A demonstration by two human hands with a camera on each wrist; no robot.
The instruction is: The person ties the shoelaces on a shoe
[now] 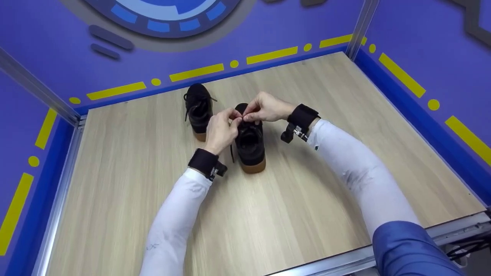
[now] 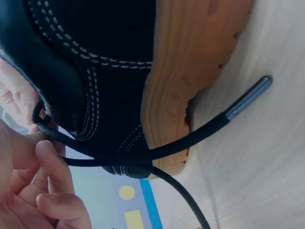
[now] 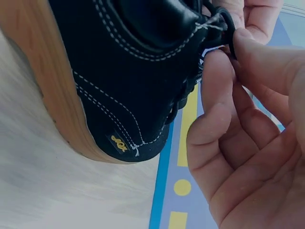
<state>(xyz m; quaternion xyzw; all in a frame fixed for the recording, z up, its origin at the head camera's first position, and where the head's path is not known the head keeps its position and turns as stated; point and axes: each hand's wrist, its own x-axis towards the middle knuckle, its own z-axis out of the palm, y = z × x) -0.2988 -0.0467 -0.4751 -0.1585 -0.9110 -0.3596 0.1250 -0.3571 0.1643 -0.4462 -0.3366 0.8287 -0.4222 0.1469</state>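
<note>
A black shoe (image 1: 249,155) with a tan sole and white stitching stands on the wooden table. Over its lacing, my left hand (image 1: 221,131) and right hand (image 1: 267,107) meet, fingertips nearly touching. Close up in the left wrist view, the left hand (image 2: 45,183) pinches the black shoelace (image 2: 186,140). One lace end hangs past the shoe's side and finishes in a dark metallic tip. In the right wrist view the right hand (image 3: 248,109) pinches a loop of the lace (image 3: 229,31) between thumb and finger. The fingers partly hide the lacing.
A second black shoe (image 1: 198,97), its laces loose at the sides, stands just left of the worked one. Blue panels (image 1: 215,46) with yellow marks wall the table (image 1: 126,184) at the back and sides. A metal rail (image 1: 330,264) runs along the front edge.
</note>
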